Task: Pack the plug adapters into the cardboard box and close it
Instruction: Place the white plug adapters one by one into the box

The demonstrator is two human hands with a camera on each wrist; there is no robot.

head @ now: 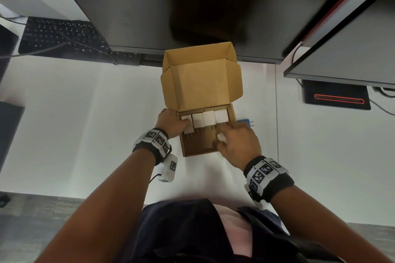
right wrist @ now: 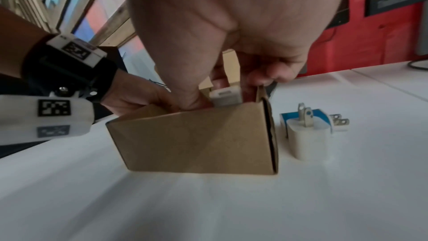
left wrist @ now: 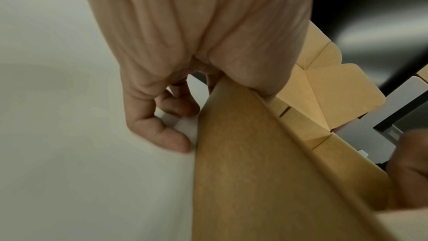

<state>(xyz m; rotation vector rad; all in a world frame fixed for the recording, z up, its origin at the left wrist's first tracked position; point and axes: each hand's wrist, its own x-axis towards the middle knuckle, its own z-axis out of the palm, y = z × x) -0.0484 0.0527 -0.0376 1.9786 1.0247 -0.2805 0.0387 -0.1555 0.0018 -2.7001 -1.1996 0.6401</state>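
Note:
The cardboard box (head: 198, 145) stands on the white table with its lid upright at the back. Several white plug adapters (head: 204, 118) lie in a row along its far wall, prongs toward me. My left hand (head: 173, 123) holds the box's left wall (left wrist: 243, 171), thumb inside by the leftmost adapter, fingers (left wrist: 173, 116) curled outside on the table. My right hand (head: 220, 140) pinches a white adapter (right wrist: 225, 96) just inside the box (right wrist: 197, 140). Another white adapter (right wrist: 308, 138) stands prongs up to the right of the box, a blue adapter (head: 243, 122) behind it.
A dark monitor (head: 171, 6) hangs over the back of the table with a black keyboard (head: 62, 36) at the far left. A second screen (head: 342, 38) and a dark base with a red light (head: 336, 97) sit at the right. The table's front edge is at my body.

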